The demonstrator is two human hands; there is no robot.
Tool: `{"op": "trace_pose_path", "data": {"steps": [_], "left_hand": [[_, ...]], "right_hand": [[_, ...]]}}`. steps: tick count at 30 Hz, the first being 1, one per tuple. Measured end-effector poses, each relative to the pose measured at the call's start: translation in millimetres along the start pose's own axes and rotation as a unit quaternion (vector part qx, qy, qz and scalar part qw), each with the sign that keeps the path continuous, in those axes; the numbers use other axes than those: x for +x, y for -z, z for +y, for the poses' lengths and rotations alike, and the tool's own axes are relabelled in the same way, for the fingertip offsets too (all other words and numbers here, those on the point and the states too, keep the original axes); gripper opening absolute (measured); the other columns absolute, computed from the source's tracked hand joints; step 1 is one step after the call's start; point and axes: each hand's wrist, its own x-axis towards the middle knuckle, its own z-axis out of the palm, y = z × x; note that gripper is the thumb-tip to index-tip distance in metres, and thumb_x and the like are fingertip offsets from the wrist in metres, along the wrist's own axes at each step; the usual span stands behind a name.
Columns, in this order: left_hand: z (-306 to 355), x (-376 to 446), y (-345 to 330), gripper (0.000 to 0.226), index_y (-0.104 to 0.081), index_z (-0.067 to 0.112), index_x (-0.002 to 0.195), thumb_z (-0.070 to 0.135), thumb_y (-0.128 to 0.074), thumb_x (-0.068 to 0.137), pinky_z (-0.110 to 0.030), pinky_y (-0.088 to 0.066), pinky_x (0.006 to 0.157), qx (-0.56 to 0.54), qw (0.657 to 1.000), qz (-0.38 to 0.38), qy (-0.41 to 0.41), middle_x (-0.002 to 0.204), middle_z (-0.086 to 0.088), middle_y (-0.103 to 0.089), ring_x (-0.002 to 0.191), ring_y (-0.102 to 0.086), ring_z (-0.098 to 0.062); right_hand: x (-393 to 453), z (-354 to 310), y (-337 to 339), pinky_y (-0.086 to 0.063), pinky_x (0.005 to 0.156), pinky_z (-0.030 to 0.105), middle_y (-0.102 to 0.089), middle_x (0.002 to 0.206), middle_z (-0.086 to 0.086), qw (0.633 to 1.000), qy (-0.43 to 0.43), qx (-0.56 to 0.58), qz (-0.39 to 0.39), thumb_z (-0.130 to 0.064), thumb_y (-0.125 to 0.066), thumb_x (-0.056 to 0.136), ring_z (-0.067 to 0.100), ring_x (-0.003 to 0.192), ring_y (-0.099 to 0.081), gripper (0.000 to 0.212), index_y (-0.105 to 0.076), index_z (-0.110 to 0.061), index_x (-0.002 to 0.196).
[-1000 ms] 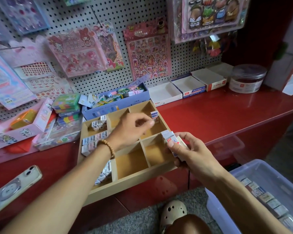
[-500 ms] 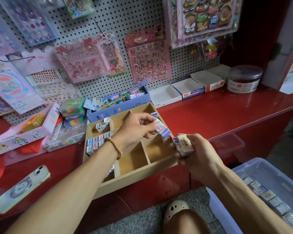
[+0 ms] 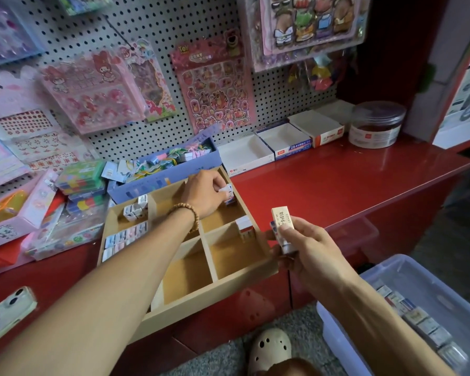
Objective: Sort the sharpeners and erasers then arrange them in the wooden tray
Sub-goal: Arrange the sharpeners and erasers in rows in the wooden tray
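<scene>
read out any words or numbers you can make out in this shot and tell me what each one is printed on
"TOY": top corner of the pink bear sticker sheet on the pegboard.
"2B": front of the blue and white box on the red counter.
Beige eraser in the right hand: handwritten-style characters, too blurred to read.
Clear jar label: too small.

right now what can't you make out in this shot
- Head view: left hand covers most of the eraser it holds in the wooden tray.
- Right hand hides the lower erasers in its stack.
- Left forearm hides the tray's middle compartments.
- Phone cut by the left edge.
</scene>
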Motion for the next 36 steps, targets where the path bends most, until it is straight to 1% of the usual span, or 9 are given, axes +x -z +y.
{"op": "trace_pose_path", "data": {"steps": [6, 9, 12, 17, 22, 24, 27, 32, 36], "left_hand": [[-1.3, 4.5, -10.2, 0.016, -0.062, 0.022, 0.084, 0.017, -0.077, 0.081, -0.015, -0.032, 0.058, 0.039, 0.999, 0.021, -0.03, 0.087, 0.009, -0.054, 0.085, -0.055, -0.012], [0.6, -1.3, -6.1, 0.02, -0.057, 0.03, 0.083, 0.025, -0.076, 0.08, -0.022, -0.039, 0.068, 0.059, 0.997, 0.033, -0.036, 0.089, 0.009, -0.052, 0.084, -0.055, -0.011], [11.0, -19.5, 3.0, 0.009, -0.063, 0.026, 0.082, 0.029, -0.07, 0.086, -0.024, -0.047, 0.068, -0.025, 0.997, 0.05, -0.054, 0.087, 0.009, -0.06, 0.077, -0.059, -0.009], [36.8, -60.2, 24.4, 0.009, -0.073, 0.017, 0.09, 0.024, -0.067, 0.091, -0.013, -0.044, 0.055, -0.237, 0.952, -0.171, -0.089, 0.084, 0.003, -0.071, 0.068, -0.065, -0.005], [36.9, -81.5, 40.9, 0.015, -0.07, 0.005, 0.098, 0.008, -0.075, 0.083, -0.02, -0.051, 0.055, -0.285, 0.934, -0.192, -0.092, 0.082, -0.01, -0.067, 0.067, -0.06, -0.015], [31.7, -83.5, 53.7, 0.016, -0.067, 0.0, 0.098, 0.003, -0.073, 0.083, -0.021, -0.05, 0.057, -0.302, 0.935, -0.169, -0.076, 0.081, -0.012, -0.066, 0.067, -0.061, -0.016], [5.0, -74.9, 73.7, 0.015, -0.068, 0.007, 0.091, 0.007, -0.078, 0.08, -0.024, -0.051, 0.057, -0.267, 0.956, -0.116, -0.048, 0.078, -0.008, -0.066, 0.064, -0.063, -0.014], [-49.9, -57.4, 87.3, 0.019, -0.065, 0.024, 0.079, 0.021, -0.083, 0.075, -0.028, -0.052, 0.07, -0.05, 0.998, -0.04, -0.021, 0.075, 0.008, -0.066, 0.069, -0.06, -0.009], [-73.1, -45.6, 76.0, 0.02, -0.061, 0.027, 0.077, 0.028, -0.082, 0.076, -0.038, -0.056, 0.077, 0.032, 0.999, -0.038, 0.008, 0.079, 0.01, -0.065, 0.076, -0.062, -0.01]], "right_hand": [[0.0, -1.2, 6.1, -0.048, 0.058, 0.028, -0.073, 0.089, 0.006, 0.999, 0.021, -0.042, 0.004, -0.015, -0.053, 0.103, 0.017, 0.065, -0.059, 0.018, -0.067, -0.013, 0.113], [-2.9, -1.8, 5.1, -0.05, 0.061, 0.028, -0.075, 0.091, 0.003, 0.997, 0.029, -0.073, -0.012, -0.017, -0.054, 0.102, 0.015, 0.066, -0.06, 0.018, -0.067, -0.016, 0.115], [-6.5, -5.3, 3.8, -0.052, 0.063, 0.027, -0.076, 0.097, 0.005, 0.994, 0.044, -0.095, -0.035, -0.018, -0.055, 0.102, 0.01, 0.066, -0.063, 0.019, -0.066, -0.018, 0.117], [-7.5, -6.8, -4.3, -0.049, 0.057, 0.025, -0.075, 0.091, 0.007, 0.989, 0.071, -0.118, -0.052, -0.018, -0.059, 0.099, 0.01, 0.063, -0.059, 0.021, -0.066, -0.016, 0.119], [-13.7, -7.6, -12.4, -0.045, 0.056, 0.027, -0.069, 0.083, 0.006, 0.985, 0.091, -0.137, -0.05, -0.026, -0.065, 0.094, 0.013, 0.061, -0.052, 0.023, -0.066, -0.014, 0.114], [-14.7, -6.4, -15.7, -0.043, 0.056, 0.027, -0.065, 0.076, 0.005, 0.987, 0.086, -0.124, -0.045, -0.018, -0.058, 0.1, 0.013, 0.062, -0.051, 0.014, -0.068, -0.012, 0.108], [-16.7, -6.2, -19.3, -0.044, 0.055, 0.027, -0.06, 0.065, 0.0, 0.992, 0.073, -0.103, -0.028, 0.001, -0.044, 0.1, 0.014, 0.063, -0.053, 0.029, -0.07, -0.011, 0.098], [-22.1, -8.7, -24.2, -0.058, 0.063, 0.025, -0.072, 0.074, 0.001, 0.989, 0.096, -0.115, -0.015, -0.008, -0.053, 0.101, 0.016, 0.07, -0.068, 0.015, -0.068, -0.009, 0.104], [-25.1, -9.9, -29.4, -0.054, 0.053, 0.025, -0.076, 0.082, 0.008, 0.987, 0.104, -0.119, 0.0, -0.016, -0.059, 0.099, 0.021, 0.064, -0.07, 0.01, -0.066, -0.011, 0.104]]}}
